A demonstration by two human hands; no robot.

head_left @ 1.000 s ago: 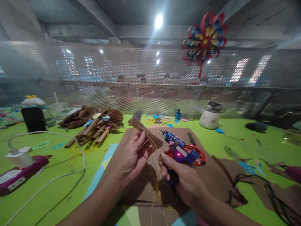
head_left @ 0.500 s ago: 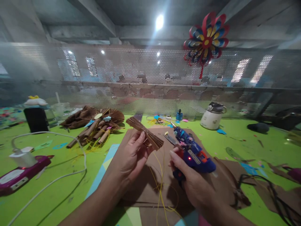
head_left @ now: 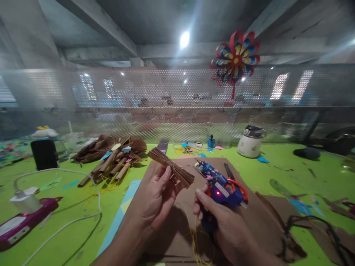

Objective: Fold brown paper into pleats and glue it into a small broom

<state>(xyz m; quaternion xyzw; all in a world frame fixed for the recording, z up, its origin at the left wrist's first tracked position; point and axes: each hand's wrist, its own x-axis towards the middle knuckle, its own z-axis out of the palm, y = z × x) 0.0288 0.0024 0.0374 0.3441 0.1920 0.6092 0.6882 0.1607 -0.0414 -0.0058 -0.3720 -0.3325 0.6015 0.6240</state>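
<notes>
Pinched at its middle, a pleated brown paper strip [head_left: 181,173] is in my left hand [head_left: 159,194], its folds spreading toward both ends. My right hand [head_left: 219,218] grips a blue glue gun [head_left: 222,188] with a lit red light, its nozzle pointing up and left, near the strip's right end but apart from it. Yellow string [head_left: 195,240] hangs down between my hands over a brown board [head_left: 177,221]. Scissors with red handles [head_left: 240,188] lie partly hidden behind the glue gun.
Brown paper rolls with pleated fans [head_left: 113,160] lie at the left. A purple power strip [head_left: 24,221] with a white cable is at the far left. A white jug [head_left: 249,142] stands at the back right, and a dark cable [head_left: 313,218] curves at the right.
The glue gun in my right hand has moved slightly left and down in view. The camera has tilted up a little. My left hand still holds the pleated paper.
</notes>
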